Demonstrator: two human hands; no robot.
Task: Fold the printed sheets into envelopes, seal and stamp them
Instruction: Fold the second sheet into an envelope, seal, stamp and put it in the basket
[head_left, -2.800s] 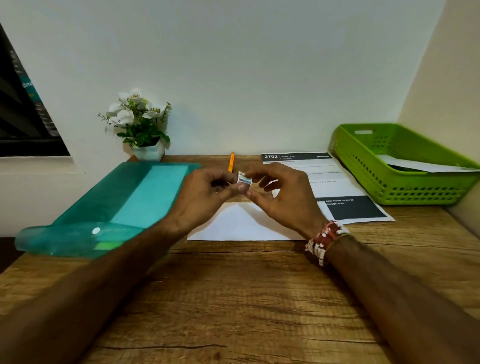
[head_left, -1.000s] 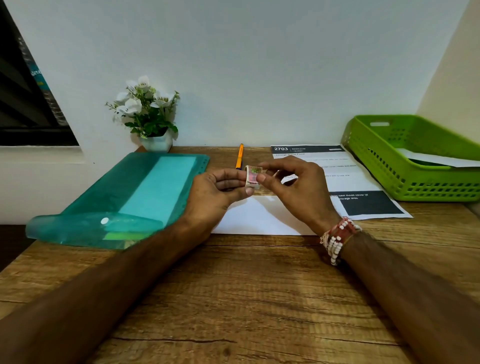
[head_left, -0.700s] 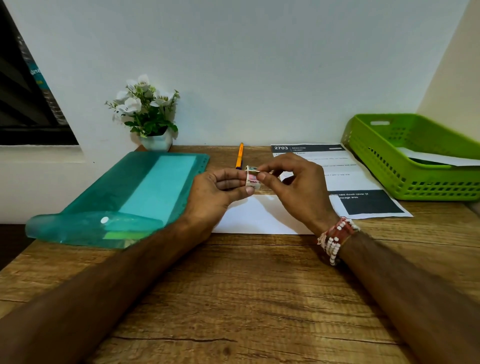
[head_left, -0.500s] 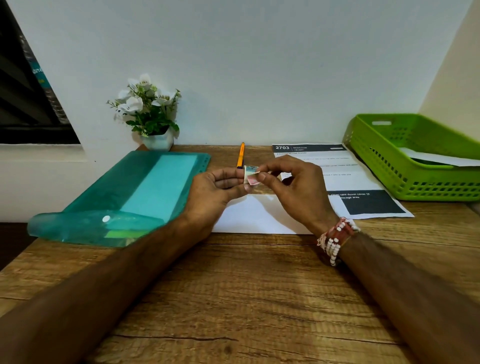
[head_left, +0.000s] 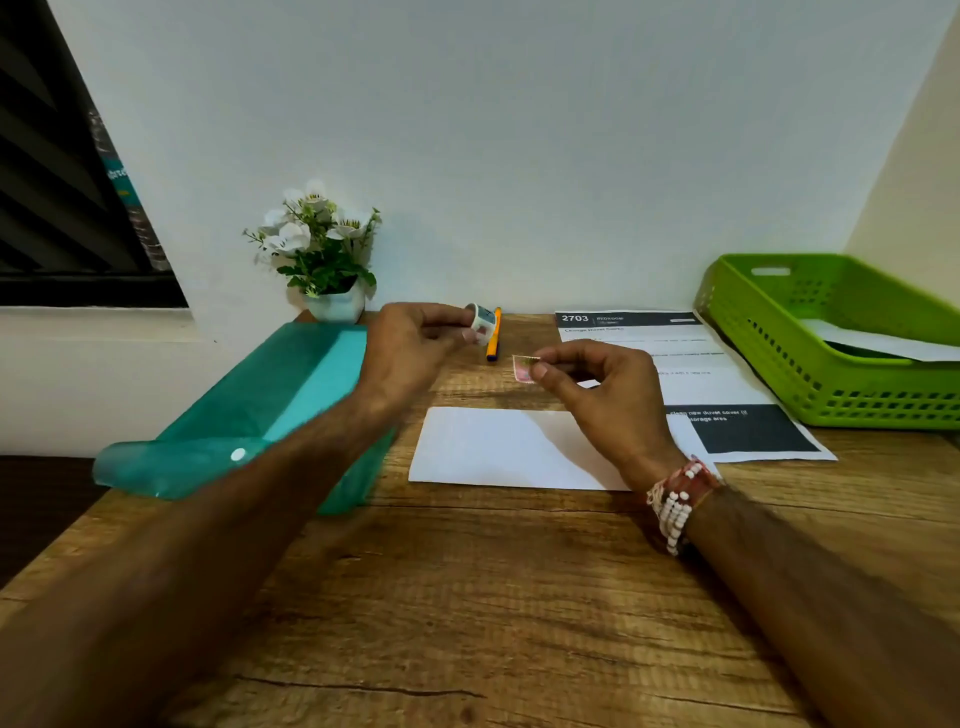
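A small roll of stamps (head_left: 483, 322) sits between the thumb and fingers of my left hand (head_left: 410, 353), held up over the far part of the desk. My right hand (head_left: 602, 395) pinches a single pink stamp (head_left: 523, 369) a little above the wood. Below both hands lies a white envelope (head_left: 498, 447), flat on the wooden desk (head_left: 467, 597). A printed sheet (head_left: 691, 374) with black bars lies to its right, partly under my right hand.
A teal plastic folder (head_left: 260, 410) lies at the left, a potted white flower (head_left: 324, 260) behind it. An orange pen (head_left: 493, 335) lies near the wall. A green basket (head_left: 841, 338) holding paper stands at the right.
The stamp has come off the roll. My left hand moved up and left with the roll; my right hand drew right and down with the single stamp.
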